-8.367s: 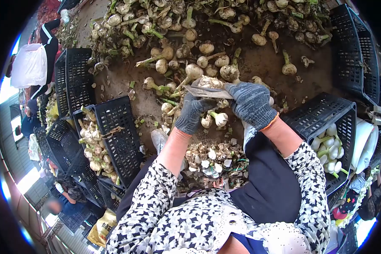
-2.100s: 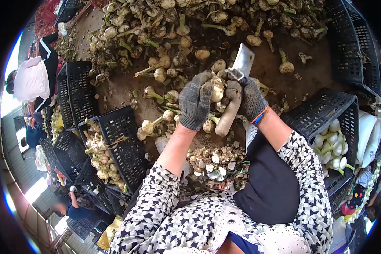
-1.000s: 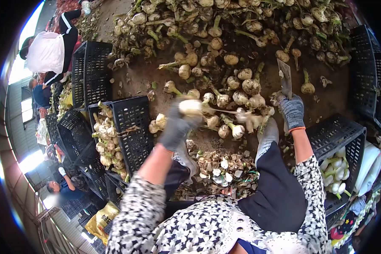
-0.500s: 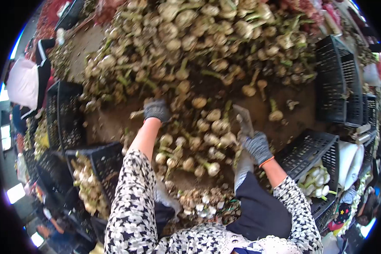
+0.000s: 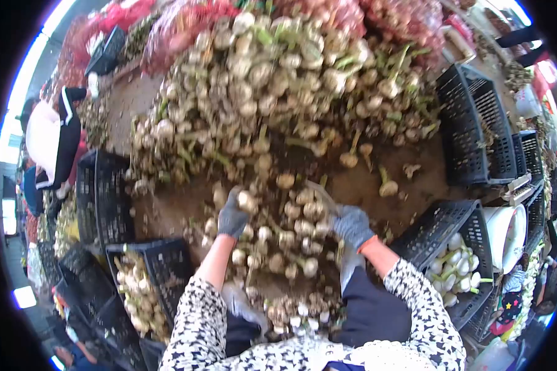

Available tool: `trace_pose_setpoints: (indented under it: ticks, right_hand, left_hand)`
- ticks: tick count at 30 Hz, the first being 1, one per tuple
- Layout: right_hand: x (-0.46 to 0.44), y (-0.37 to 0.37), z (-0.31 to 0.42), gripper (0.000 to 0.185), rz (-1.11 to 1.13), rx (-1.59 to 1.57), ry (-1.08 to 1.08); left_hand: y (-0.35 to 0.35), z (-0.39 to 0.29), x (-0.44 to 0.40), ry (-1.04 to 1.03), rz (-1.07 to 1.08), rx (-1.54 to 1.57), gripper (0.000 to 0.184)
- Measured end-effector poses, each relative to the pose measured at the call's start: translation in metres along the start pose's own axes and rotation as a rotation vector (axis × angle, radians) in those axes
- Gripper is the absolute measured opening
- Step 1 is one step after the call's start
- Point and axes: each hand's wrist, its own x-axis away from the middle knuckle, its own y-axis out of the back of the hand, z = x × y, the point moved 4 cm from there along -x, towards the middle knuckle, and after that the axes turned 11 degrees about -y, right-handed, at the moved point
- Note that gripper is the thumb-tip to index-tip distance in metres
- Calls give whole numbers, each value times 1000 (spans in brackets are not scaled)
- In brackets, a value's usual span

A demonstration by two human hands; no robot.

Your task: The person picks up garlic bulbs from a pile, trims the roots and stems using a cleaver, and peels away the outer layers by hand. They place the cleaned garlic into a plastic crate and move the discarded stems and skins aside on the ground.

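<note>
My left hand (image 5: 233,217), in a grey knitted glove, is closed around a garlic bulb (image 5: 247,202), whose pale side shows by the thumb. My right hand (image 5: 353,227), gloved alike with an orange band at the wrist, grips a sickle-like curved blade (image 5: 323,196) whose handle is hidden in the fist. The blade points up and left, apart from the left hand. Between my hands, loose garlic bulbs (image 5: 286,237) lie on the brown ground, some with stems. Cut-off bits and pale bulbs (image 5: 300,309) are heaped between my legs.
A large heap of stemmed garlic (image 5: 260,80) rises ahead, with red mesh sacks (image 5: 192,28) behind. Black crates (image 5: 111,198) stand at left, one holding garlic (image 5: 139,290). At right are another black crate (image 5: 473,123), a tilted crate of trimmed bulbs (image 5: 455,269) and a white bucket (image 5: 506,238).
My left hand has come down and inward, and a pale bulb now shows in it. My right hand has shifted slightly left, its blade now leaning further left. The view has tilted up.
</note>
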Motion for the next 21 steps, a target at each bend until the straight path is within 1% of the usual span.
trace_pose_setpoints:
  ticks: [1, 2, 3, 4, 5, 6, 7, 9, 10, 11, 13, 14, 15, 17, 18, 19, 21]
  right_hand:
    - [-1, -2, 2, 22, -89, -30, 156]
    - [0, 14, 25, 20, -45, 24, 149]
    - [0, 10, 31, 17, -151, -43, 273]
    - [-1, 10, 43, 14, -154, 35, 307]
    - [2, 15, 55, 12, -92, 109, 322]
    - [3, 15, 60, 12, -151, 92, 395]
    - [5, 12, 63, 12, -110, 127, 418]
    - [12, 9, 66, 18, -72, 185, 456]
    - [15, 10, 69, 18, -70, 181, 453]
    - [18, 10, 71, 21, -23, 216, 424]
    - [20, 5, 73, 25, 26, 245, 403]
    - [21, 2, 72, 26, -4, 244, 420]
    - [22, 0, 72, 27, -37, 244, 436]
    - [22, -2, 71, 27, -31, 245, 431]
    - [23, -3, 70, 26, -24, 253, 426]
    - [23, -2, 68, 26, -25, 253, 424]
    - [17, 5, 62, 25, -54, 175, 408]
  left_hand:
    - [-13, -1, 1, -104, -67, 499, 57]
    - [-20, -27, 9, -90, -28, 526, 58]
    - [-27, -54, 18, -76, 11, 551, 59]
    - [-37, -53, 20, -69, 40, 470, 60]
    - [-42, -66, 28, -14, 48, 594, 56]
    - [-47, -77, 38, 56, 88, 672, 52]
    - [-51, -82, 43, 108, 130, 749, 49]
    - [-59, -75, 46, 169, 178, 1033, 48]
    - [-63, -72, 50, 154, 113, 968, 42]
    - [-65, -71, 53, 159, 112, 965, 42]
    - [-63, -65, 54, 16, 61, 698, 38]
    - [-65, -66, 56, -14, -8, 737, 32]
    - [-66, -66, 58, -14, -8, 730, 32]
    - [-68, -66, 65, 70, -67, 609, 26]
    - [-70, -72, 69, 41, -148, 799, 20]
    - [-73, -76, 70, 40, -145, 799, 20]
    - [-73, -90, 71, -17, -208, 757, 23]
